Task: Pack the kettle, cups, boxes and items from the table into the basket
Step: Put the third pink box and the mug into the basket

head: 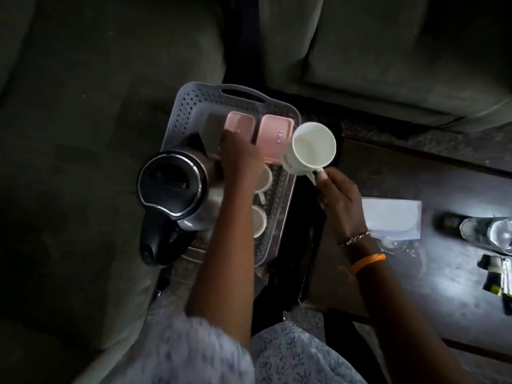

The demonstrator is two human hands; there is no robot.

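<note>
Head view, right hand point(336, 194) gripping cup point(310, 148) handle

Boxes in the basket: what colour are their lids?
Pink, both boxes; clearest in the head view, at the basket's far end.

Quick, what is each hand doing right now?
Left hand: reaching into the basket over a pink box; grip cannot be told.
Right hand: holding the white cup by its handle.

Left hand point(238, 153) reaching forward, palm down; right hand point(336, 194) pinching cup handle.
</note>
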